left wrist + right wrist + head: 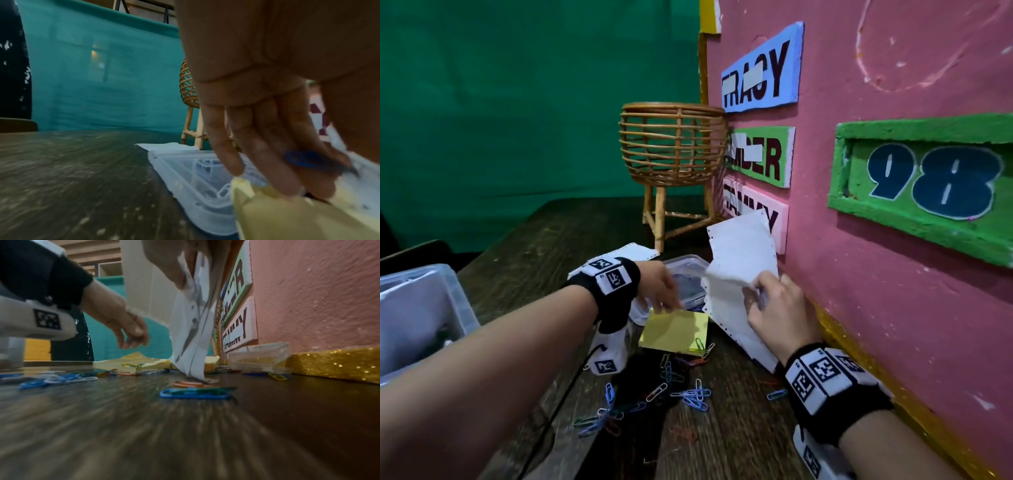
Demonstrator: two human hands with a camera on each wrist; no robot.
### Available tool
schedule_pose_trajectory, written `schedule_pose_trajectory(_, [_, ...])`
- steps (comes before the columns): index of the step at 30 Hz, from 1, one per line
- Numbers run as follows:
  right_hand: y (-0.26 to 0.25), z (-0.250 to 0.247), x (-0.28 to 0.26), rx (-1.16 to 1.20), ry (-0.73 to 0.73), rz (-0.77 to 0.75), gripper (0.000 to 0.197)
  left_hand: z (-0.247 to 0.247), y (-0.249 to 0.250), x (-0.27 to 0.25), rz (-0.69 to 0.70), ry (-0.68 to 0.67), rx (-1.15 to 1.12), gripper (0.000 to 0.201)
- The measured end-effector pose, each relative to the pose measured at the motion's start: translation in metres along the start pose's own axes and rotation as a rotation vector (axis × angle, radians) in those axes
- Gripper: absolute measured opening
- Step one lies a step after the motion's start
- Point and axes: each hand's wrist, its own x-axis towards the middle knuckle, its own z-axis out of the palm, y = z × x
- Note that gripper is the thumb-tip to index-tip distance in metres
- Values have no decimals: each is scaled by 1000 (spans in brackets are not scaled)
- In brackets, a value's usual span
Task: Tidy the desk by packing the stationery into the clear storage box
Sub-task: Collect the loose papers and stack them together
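Note:
My left hand (664, 291) reaches over the far edge of a yellow sticky-note pad (674, 330), fingers pointing down. In the left wrist view the fingertips (287, 190) touch the pad (287, 219), and thumb and index finger pinch a blurred blue paper clip (304, 160). Just behind lies a small clear plastic box (688, 265) with things inside, also visible under the fingers (185, 186). My right hand (774, 305) grips white perforated paper sheets (739, 253), held upright beside the pink wall. Their lower corner (191, 353) rests on the desk. Several coloured paper clips (674, 387) lie scattered in front.
A larger clear storage box (421, 301) stands at the left desk edge. A wicker basket stand (671, 154) is at the back. The pink signboard wall (893, 240) closes off the right. A small clear case (259, 356) sits against its gold base.

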Motion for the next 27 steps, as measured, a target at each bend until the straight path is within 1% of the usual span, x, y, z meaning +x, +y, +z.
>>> schedule_pose_trajectory(1, [-1,1,1,-1,23,-8,16,1,-6,4,-23,6,12,22])
schedule_pose_trajectory(2, [-1,2,3,2,46,-10,16,0,-10,8,-32,65,18,21])
schedule_pose_trajectory(4, [-1,4,8,5,66,-10,17,-7,-21,17,-84,274,111,20])
schedule_pose_trajectory(6, [-2,7,12,4,55,-38,16,-13,-41,30,-210,450,258,27])
schedule_pose_trajectory(7, [-3,8,13,-7,46,-56,15,-16,-56,37,-282,473,296,34])
schedule_pose_trajectory(8, [-3,9,14,-25,37,-68,15,-15,-69,45,-333,471,325,39])
schedule_pose_trajectory(9, [-4,10,15,-42,33,-76,15,-16,-82,53,-390,441,337,40])
schedule_pose_trajectory(11, [-4,12,18,-52,33,-84,14,-15,-109,71,-455,422,356,34])
schedule_pose_trajectory(13, [-4,14,22,-48,32,-82,12,-17,-122,80,-459,412,360,24])
schedule_pose_trajectory(14, [-4,15,23,-46,25,-80,11,-19,-130,86,-471,391,365,24])
schedule_pose_trajectory(15, [-4,16,25,-44,13,-81,11,-20,-133,89,-478,382,351,29])
schedule_pose_trajectory(18, [-5,18,28,-64,-21,-96,12,-26,-140,99,-463,415,264,49])
schedule_pose_trajectory(21, [-7,21,32,-86,-6,-112,13,-28,-146,109,-430,424,177,62])
schedule_pose_trajectory(24, [-8,25,35,-85,0,-111,15,-28,-154,121,-393,402,167,62])
schedule_pose_trajectory(25, [-8,25,35,-83,-1,-110,15,-28,-152,121,-390,378,145,61])
schedule_pose_trajectory(27, [-8,27,37,-89,2,-105,15,-27,-142,118,-408,275,124,53])
